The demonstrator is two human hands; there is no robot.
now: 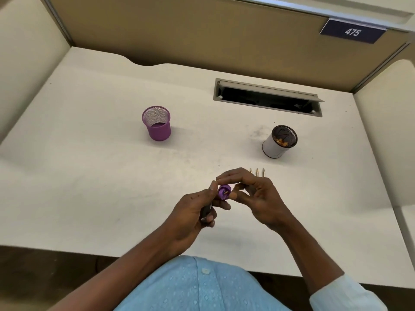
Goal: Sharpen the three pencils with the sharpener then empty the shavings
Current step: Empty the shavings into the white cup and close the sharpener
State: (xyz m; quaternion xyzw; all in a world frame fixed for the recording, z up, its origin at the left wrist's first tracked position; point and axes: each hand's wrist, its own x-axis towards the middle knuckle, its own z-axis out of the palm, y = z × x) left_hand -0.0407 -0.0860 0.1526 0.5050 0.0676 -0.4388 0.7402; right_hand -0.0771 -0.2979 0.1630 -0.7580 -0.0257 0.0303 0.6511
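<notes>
I pinch the purple sharpener (224,191) between my left hand (197,212) and right hand (258,194) fingers above the tabletop (89,176), keeping its opening level before carrying shavings to the white cup (275,147).

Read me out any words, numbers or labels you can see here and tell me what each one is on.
"475" in white digits on the dark blue plate fixed to the upper rail of the cubicle wall, at the upper right.
No other readable text: the purple mesh cup, the white container, the pencils and the purple sharpener show no legible lettering.
</notes>
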